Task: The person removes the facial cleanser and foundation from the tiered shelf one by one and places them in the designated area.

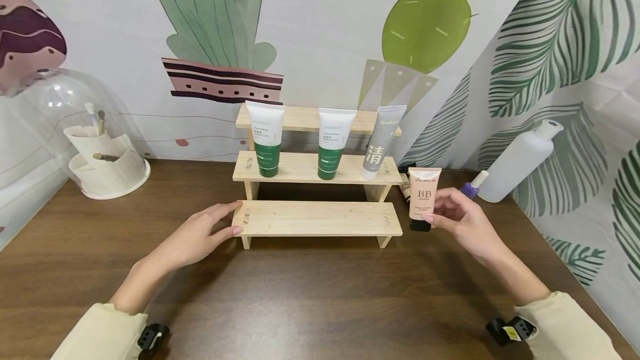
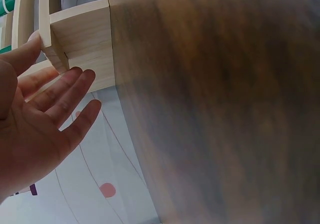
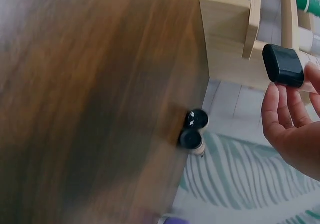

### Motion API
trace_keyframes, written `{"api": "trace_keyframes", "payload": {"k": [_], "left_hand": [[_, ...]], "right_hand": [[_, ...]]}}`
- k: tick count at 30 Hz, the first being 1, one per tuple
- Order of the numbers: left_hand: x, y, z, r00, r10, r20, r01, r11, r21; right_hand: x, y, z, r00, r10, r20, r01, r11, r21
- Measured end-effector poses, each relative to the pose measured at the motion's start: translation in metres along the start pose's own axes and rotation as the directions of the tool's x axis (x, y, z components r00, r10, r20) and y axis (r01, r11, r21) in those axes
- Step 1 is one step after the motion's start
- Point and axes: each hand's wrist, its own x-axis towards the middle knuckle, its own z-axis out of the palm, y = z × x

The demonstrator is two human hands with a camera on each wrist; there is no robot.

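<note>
A three-tier wooden stand (image 1: 320, 219) sits on the table. My left hand (image 1: 200, 236) touches the left end of its lowest board, thumb near the front corner, the other fingers loosely extended in the left wrist view. To the right of the stand, my right hand (image 1: 467, 224) pinches a pink BB cream tube (image 1: 423, 196) upright, black cap down; the cap (image 3: 285, 66) also shows in the right wrist view. On the middle board stand two white-and-green tubes (image 1: 267, 140) (image 1: 335, 143) and a grey tube (image 1: 382, 143).
Behind the pink tube, small black-capped tubes (image 3: 192, 139) stand near the wall. Further right are a purple bottle with a white top (image 1: 470, 189) and a leaning frosted bottle (image 1: 520, 163). A clear dome covers a white brush holder (image 1: 107, 168) at back left.
</note>
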Motion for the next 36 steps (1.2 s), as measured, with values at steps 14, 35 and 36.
{"api": "trace_keyframes", "payload": {"k": [14,35,36], "left_hand": [[0.000,0.000,-0.001,1.000,-0.009,0.007,0.009,1.000,0.007],[-0.001,0.001,-0.001,1.000,-0.015,0.010,0.015,1.000,0.009],[-0.001,0.001,-0.001,1.000,-0.017,0.010,0.017,1.000,0.009]], "right_hand": [[0.003,0.034,-0.030,0.992,0.126,0.014,-0.127,0.987,0.103],[0.018,0.077,-0.053,0.892,0.450,0.037,-0.449,0.893,-0.031],[0.019,0.078,-0.053,0.890,0.453,0.044,-0.452,0.891,-0.034]]}}
